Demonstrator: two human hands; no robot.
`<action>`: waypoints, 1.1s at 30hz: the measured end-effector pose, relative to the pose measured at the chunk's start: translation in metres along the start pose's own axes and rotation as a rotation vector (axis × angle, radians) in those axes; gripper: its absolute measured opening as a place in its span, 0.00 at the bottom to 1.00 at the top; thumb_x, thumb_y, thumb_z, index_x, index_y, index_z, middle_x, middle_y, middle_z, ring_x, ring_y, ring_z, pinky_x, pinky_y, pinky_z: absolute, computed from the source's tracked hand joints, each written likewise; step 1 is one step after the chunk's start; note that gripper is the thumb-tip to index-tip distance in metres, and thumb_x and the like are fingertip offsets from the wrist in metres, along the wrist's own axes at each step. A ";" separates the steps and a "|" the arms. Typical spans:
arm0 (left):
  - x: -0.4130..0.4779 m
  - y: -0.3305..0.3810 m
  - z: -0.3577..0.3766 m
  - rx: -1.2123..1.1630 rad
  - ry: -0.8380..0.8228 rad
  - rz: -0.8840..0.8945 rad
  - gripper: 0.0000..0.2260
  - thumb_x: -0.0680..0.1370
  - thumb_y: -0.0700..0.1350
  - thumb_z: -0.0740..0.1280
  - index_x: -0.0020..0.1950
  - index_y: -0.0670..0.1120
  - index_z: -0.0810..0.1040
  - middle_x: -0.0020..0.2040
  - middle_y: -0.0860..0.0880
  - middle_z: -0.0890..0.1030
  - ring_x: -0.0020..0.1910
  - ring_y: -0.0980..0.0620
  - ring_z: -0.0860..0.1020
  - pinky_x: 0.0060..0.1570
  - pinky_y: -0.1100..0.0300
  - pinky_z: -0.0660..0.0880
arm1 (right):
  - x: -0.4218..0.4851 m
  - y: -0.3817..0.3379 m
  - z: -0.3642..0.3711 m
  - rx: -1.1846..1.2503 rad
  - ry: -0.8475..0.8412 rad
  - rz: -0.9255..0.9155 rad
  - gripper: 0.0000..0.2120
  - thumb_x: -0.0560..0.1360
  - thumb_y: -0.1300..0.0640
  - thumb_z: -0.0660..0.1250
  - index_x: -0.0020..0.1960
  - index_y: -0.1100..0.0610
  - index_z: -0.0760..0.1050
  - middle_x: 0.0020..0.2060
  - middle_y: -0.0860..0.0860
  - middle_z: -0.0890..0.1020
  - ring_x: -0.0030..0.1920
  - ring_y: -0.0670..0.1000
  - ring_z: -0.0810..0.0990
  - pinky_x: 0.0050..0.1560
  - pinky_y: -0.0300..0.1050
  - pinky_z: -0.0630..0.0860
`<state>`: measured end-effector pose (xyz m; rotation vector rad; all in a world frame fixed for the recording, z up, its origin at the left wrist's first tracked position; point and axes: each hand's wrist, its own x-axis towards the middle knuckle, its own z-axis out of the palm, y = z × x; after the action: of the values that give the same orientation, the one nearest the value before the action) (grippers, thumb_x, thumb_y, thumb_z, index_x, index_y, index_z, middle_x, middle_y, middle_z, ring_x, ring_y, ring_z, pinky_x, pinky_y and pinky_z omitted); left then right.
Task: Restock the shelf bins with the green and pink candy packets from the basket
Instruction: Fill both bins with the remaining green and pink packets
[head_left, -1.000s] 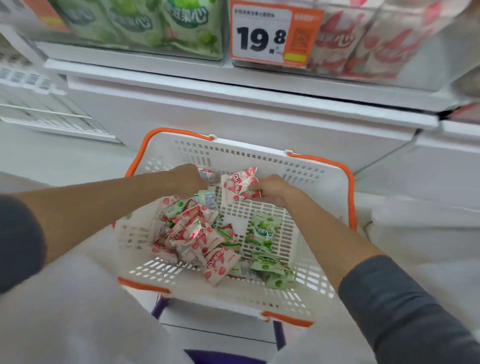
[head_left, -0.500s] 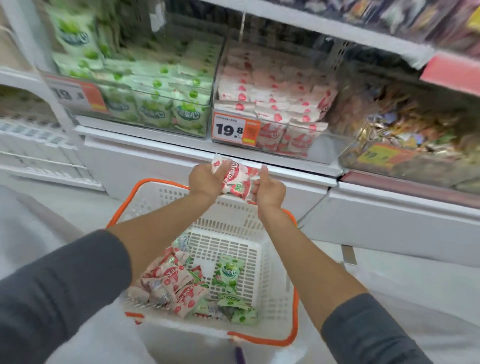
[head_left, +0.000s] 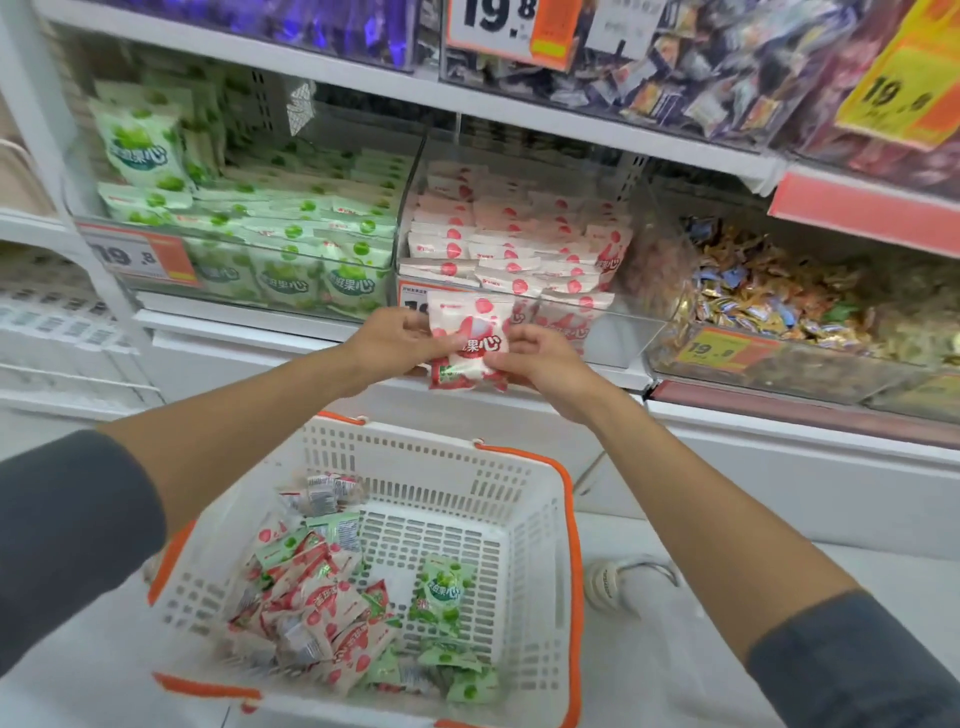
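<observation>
Just below the pink bin (head_left: 519, 228), left hand (head_left: 387, 340) and right hand (head_left: 543, 358) are together gripping pink packets (head_left: 470, 340), fingers curled round them, above the basket (head_left: 519, 499).

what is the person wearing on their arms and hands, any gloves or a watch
Both arms wear dark grey long sleeves, the left sleeve and the right sleeve, plain with no markings, leaving the forearms bare. The left hand and right hand are bare: no gloves, and no ring or watch shows.
</observation>
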<state>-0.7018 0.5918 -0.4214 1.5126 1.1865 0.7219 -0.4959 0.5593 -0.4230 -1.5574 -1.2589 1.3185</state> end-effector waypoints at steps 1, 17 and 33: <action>0.001 -0.001 0.000 0.026 -0.039 -0.007 0.11 0.72 0.45 0.76 0.50 0.41 0.83 0.43 0.48 0.85 0.38 0.59 0.81 0.42 0.66 0.77 | -0.003 -0.005 -0.007 -0.024 -0.012 -0.007 0.25 0.69 0.63 0.76 0.63 0.64 0.72 0.57 0.64 0.80 0.52 0.58 0.82 0.54 0.48 0.79; 0.082 0.112 0.084 0.534 0.119 0.590 0.12 0.72 0.55 0.74 0.53 0.56 0.79 0.48 0.56 0.83 0.46 0.54 0.80 0.47 0.51 0.78 | 0.001 -0.127 -0.137 -1.392 0.208 -0.352 0.08 0.70 0.55 0.72 0.46 0.57 0.79 0.38 0.54 0.82 0.42 0.56 0.78 0.44 0.51 0.77; 0.139 0.076 0.096 1.150 -0.200 0.474 0.29 0.81 0.63 0.44 0.80 0.51 0.51 0.81 0.49 0.47 0.79 0.51 0.46 0.76 0.42 0.44 | 0.124 -0.094 -0.162 -1.667 0.104 -0.074 0.09 0.77 0.62 0.62 0.57 0.62 0.73 0.55 0.59 0.78 0.51 0.57 0.76 0.46 0.43 0.67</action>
<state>-0.5468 0.6898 -0.3948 2.8024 1.1306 0.1004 -0.3591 0.7134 -0.3335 -2.4019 -2.4999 -0.2049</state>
